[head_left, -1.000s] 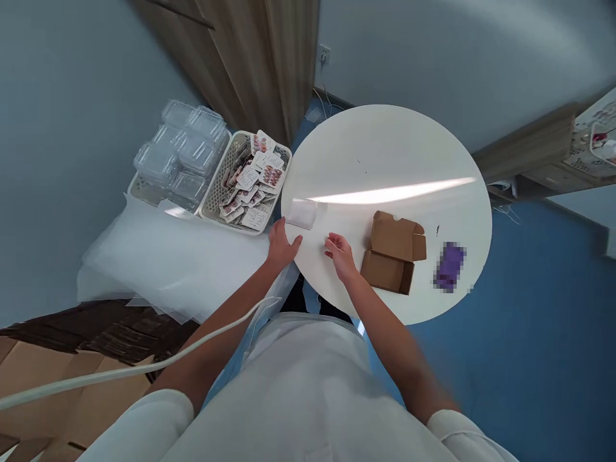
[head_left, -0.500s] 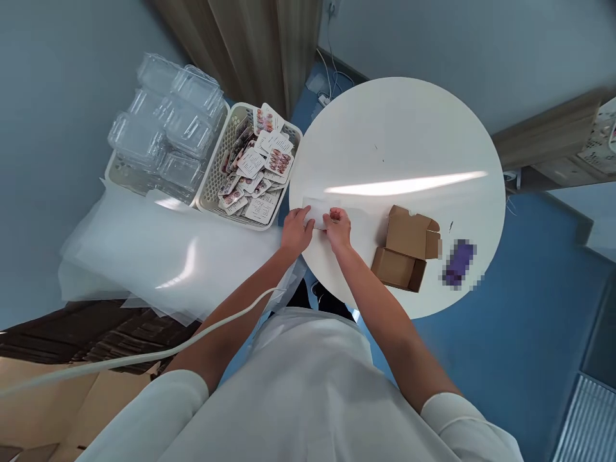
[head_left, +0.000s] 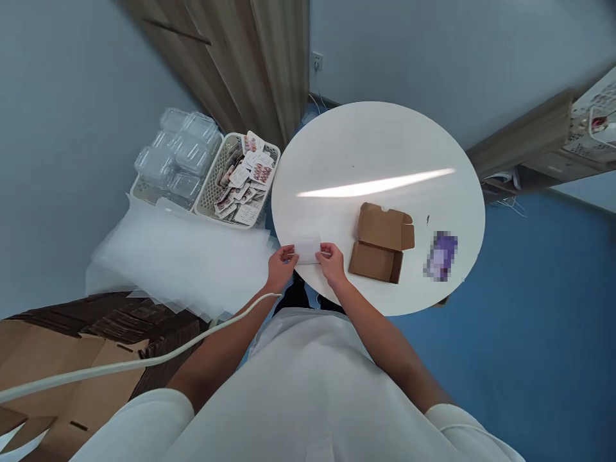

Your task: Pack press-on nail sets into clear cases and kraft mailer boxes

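Observation:
My left hand pinches the left edge of a small white packet, which looks wrapped in thin translucent sheet. On its right edge, the thumb and fingers of my right hand are closed. The packet is at the near left edge of the round white table; what is inside it cannot be made out. Just right of my right hand lies an open brown cardboard box, its lid folded back and its tray facing me.
A purple blurred-out item lies right of the box. Left of the table are a basket of printed cards, clear plastic boxes and a stack of translucent sheets. Flat cardboard and a pale cable are nearer.
My hands have gone from folding over the packet on the tabletop to gripping its two side edges, closer to my body. The camera view has shifted too.

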A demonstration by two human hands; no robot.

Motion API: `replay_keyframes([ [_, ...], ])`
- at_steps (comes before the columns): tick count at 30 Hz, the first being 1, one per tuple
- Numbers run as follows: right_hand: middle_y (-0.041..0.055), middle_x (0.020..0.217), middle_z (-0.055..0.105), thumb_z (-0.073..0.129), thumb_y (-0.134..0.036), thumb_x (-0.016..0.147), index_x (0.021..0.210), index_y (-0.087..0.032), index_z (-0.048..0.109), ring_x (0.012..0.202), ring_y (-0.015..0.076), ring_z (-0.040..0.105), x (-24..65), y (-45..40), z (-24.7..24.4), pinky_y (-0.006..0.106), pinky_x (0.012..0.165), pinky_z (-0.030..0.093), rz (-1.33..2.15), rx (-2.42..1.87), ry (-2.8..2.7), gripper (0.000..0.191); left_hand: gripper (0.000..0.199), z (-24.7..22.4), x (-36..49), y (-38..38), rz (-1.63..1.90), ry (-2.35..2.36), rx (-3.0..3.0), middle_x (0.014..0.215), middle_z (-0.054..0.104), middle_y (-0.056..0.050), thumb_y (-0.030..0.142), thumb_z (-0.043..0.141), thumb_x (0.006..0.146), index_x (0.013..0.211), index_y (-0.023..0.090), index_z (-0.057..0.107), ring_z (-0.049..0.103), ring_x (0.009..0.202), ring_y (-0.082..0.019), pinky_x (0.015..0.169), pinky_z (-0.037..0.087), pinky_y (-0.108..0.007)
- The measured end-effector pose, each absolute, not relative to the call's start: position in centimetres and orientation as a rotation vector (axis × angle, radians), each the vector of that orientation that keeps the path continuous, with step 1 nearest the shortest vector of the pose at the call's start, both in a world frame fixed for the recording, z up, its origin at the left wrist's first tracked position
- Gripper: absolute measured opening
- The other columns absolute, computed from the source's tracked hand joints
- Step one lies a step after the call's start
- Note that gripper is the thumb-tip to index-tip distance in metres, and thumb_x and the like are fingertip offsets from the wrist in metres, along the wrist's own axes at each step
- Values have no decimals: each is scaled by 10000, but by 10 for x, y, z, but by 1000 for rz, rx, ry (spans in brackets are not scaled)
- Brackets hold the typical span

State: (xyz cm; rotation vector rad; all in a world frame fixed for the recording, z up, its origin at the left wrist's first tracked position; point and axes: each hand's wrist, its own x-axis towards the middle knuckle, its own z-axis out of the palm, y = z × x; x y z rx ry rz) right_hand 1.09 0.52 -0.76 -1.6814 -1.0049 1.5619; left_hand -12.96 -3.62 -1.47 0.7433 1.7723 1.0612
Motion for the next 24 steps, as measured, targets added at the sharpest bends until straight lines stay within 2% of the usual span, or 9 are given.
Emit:
replay_keyframes([
  [6, 43, 957, 583, 537, -259, 651, 926, -192, 542, 722, 128, 573, 84, -15, 22, 269, 641, 462, 1424, -1573, -1125, 283, 408, 12, -67, -43, 1101, 1641, 867, 914, 620, -78, 314, 640, 617, 987, 155, 575, 592, 754, -155, 671, 499, -314],
  [13, 30, 932, 554, 471, -237, 697, 921, -198, 475, 699, 129, 564, 175, -11, 30, 269, 645, 454, 1101, -1665, -1229, 227, 485, 38, 17, -15, 867, 1410, 1125, 1039, 599, -86, 230, 605, 638, 1112, 168, 522, 577, 864, -172, 737, 494, -314],
  [16, 46, 961, 524, 431, -196, 718, 888, -192, 493, 699, 131, 541, 192, -6, 21, 288, 690, 448, 1033, -1753, -1347, 182, 502, 40, 36, -8, 780, 1388, 1204, 1057, 602, -84, 176, 570, 642, 1139, 158, 500, 582, 891, -180, 783, 476, -317],
  [19, 55, 983, 499, 405, -135, 720, 905, -193, 510, 772, 148, 529, 197, -2, 14, 298, 746, 425, 994, -1827, -1490, 221, 445, 38, 43, -4, 673, 1353, 1303, 1012, 628, -50, 163, 538, 651, 1096, 179, 526, 594, 873, -186, 795, 465, -323],
  [21, 52, 988, 486, 393, -100, 717, 934, -205, 510, 806, 155, 520, 196, -2, 11, 291, 740, 414, 990, -1885, -1579, 269, 439, 37, 43, -2, 575, 1361, 1370, 993, 635, -35, 165, 525, 651, 1089, 193, 523, 596, 861, -191, 789, 461, -325],
  [24, 49, 1001, 469, 381, -69, 717, 963, -216, 503, 778, 151, 514, 193, -1, 10, 273, 684, 402, 1010, -1977, -1684, 311, 526, 33, 44, -1, 434, 1451, 1425, 1079, 598, -62, 181, 527, 635, 1156, 179, 454, 581, 913, -212, 781, 450, -316],
])
